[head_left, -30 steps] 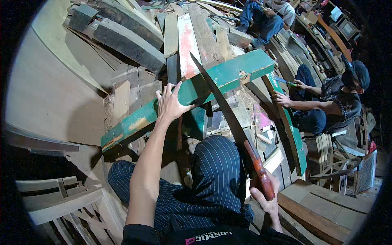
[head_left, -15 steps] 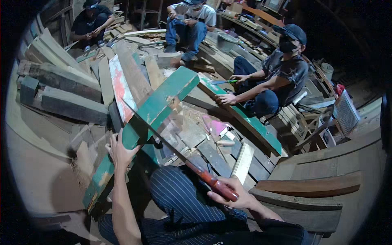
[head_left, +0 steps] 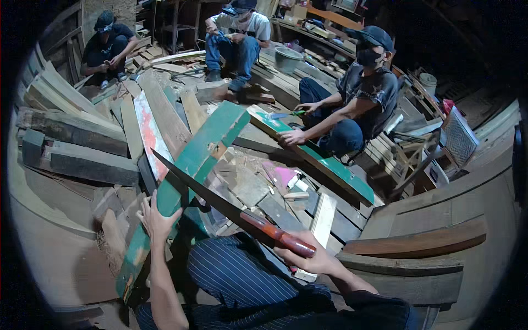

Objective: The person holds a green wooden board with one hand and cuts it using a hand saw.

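A long green-painted plank [head_left: 206, 144] with chipped, bare patches runs slantwise from the lower left toward the middle. My left hand [head_left: 157, 217] is closed over it, fingers on its far-left side and thumb across the top. In my right hand [head_left: 311, 253] is the reddish-brown wooden handle of a handsaw [head_left: 217, 201], held in front of my knee. Its long dark blade tapers to a tip beyond the plank and lies across the plank just above my left hand. I cannot make out its teeth.
At right, a person [head_left: 363, 93] holds a blue-bladed tool by another green plank [head_left: 324, 159]. Two more people [head_left: 113, 49] sit at the back. Dark timber beams [head_left: 93, 159] are stacked at left. Offcuts and a pink scrap [head_left: 280, 175] cover the middle; curved boards [head_left: 418, 239] lie at right.
The saw blade has tilted, so more of its flat face shows, and its tip sits further left. My left hand keeps its hold on the plank. The whole view has shifted slightly.
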A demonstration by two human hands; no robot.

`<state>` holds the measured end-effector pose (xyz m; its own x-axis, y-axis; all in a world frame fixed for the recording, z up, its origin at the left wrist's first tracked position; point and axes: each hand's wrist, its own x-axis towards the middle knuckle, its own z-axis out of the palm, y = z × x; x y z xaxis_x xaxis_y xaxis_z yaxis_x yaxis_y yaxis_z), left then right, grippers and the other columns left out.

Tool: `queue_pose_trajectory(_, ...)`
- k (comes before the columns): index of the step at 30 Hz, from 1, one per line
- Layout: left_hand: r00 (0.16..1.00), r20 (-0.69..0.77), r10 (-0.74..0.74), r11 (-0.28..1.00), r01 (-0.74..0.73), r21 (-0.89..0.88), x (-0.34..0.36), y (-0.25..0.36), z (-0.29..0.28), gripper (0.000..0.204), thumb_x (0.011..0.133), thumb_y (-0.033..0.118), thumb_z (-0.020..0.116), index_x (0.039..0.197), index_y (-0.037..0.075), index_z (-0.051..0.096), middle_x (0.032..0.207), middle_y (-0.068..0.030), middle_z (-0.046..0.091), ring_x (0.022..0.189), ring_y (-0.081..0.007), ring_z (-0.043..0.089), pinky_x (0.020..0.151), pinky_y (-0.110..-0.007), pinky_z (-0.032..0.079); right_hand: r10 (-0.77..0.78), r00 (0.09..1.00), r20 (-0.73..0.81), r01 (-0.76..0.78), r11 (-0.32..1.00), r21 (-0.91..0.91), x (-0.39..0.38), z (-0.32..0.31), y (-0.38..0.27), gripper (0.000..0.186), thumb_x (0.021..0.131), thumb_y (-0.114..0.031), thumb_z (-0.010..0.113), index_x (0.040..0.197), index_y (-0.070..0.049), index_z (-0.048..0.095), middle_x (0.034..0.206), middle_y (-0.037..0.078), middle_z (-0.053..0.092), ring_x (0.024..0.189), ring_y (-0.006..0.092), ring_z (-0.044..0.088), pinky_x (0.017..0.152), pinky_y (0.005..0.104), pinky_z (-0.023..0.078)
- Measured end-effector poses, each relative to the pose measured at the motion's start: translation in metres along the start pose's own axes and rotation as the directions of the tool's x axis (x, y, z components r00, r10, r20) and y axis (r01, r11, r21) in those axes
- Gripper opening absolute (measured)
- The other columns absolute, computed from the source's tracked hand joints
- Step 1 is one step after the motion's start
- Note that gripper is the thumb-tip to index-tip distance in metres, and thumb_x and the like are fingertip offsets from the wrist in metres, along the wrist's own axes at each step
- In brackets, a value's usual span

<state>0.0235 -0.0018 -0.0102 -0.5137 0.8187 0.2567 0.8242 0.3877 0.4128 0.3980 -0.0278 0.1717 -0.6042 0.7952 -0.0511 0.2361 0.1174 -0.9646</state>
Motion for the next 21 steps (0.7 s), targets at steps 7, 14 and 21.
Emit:
queue_pose_trajectory(7, 0.998, 0.048, -0.043, 0.999, 0.043, -0.007, -0.004, -0.003, -0.012, 0.098, 0.061, 0.052, 0.083, 0.144, 0.014, 0.046, 0.129, -0.0145, 0.051, 0.125, -0.0313, 0.048, 0.106, -0.062, 0.027, -0.144, 0.990, -0.003, 0.141, 0.976, -0.165, -0.004, 0.009, 0.022, 0.015, 0.092, -0.013, 0.066, 0.096, -0.001, 0.059, 0.060, 0.011, 0.049, 0.050, 0.0176, 0.047, 0.052, 0.0326, 0.038)
queue_pose_trajectory(14, 0.999, -0.004, -0.032, 0.998, 0.032, 0.061, 0.005, -0.019, -0.005, 0.095, 0.064, 0.041, 0.085, 0.146, 0.017, 0.044, 0.127, -0.0129, 0.051, 0.123, -0.0323, 0.050, 0.106, -0.060, 0.029, -0.103, 0.992, 0.073, 0.114, 0.978, -0.173, 0.013, 0.008, -0.021, 0.026, 0.093, -0.021, 0.066, 0.103, 0.001, 0.058, 0.075, 0.017, 0.057, 0.065, 0.0264, 0.055, 0.064, 0.0383, 0.044)
queue_pose_trajectory(21, 1.000, 0.004, 0.008, 0.999, -0.008, 0.044, 0.000, -0.007, 0.000, 0.095, 0.060, 0.043, 0.085, 0.143, 0.017, 0.046, 0.122, -0.0100, 0.052, 0.121, -0.0290, 0.049, 0.100, -0.053, 0.030, -0.060, 0.996, 0.068, 0.069, 0.988, -0.141, 0.014, 0.012, -0.015, 0.028, 0.092, -0.017, 0.065, 0.112, 0.002, 0.059, 0.076, 0.015, 0.057, 0.064, 0.0217, 0.052, 0.063, 0.0347, 0.043)
